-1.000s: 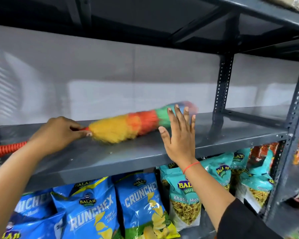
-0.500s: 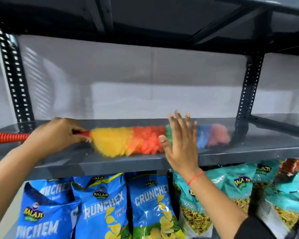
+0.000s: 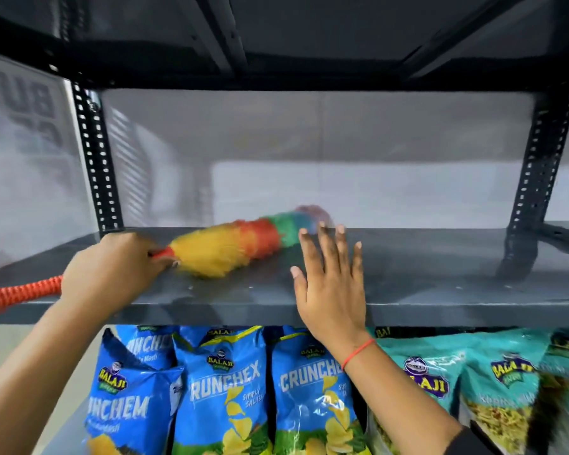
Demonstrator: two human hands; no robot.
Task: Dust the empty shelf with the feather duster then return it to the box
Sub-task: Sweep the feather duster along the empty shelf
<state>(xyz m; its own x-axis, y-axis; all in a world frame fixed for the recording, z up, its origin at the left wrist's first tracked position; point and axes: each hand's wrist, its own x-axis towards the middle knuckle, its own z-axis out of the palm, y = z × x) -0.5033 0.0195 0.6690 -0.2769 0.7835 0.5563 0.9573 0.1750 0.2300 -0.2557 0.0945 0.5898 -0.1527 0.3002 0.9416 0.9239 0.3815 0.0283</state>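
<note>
The feather duster (image 3: 240, 246) has a fluffy head banded yellow, orange, green, blue and pink, and lies on the grey metal shelf (image 3: 440, 274), angled toward the back right. My left hand (image 3: 112, 270) is closed around its ribbed orange handle (image 3: 17, 295), which sticks out to the left. My right hand (image 3: 334, 284) is flat and open, fingers spread, over the shelf's front edge just right of the duster head, hiding part of its blue end. No box is in view.
Dark perforated uprights stand at the back left (image 3: 96, 159) and back right (image 3: 536, 159). Another shelf (image 3: 276, 44) is close overhead. Below, blue Crunchex chip bags (image 3: 224, 392) and teal snack bags (image 3: 434, 389) fill the lower shelf.
The view has shifted so the shelf sits more centred. The duster head has swung from lying along the shelf to pointing toward the back right; my right hand stays flat by the front edge.
</note>
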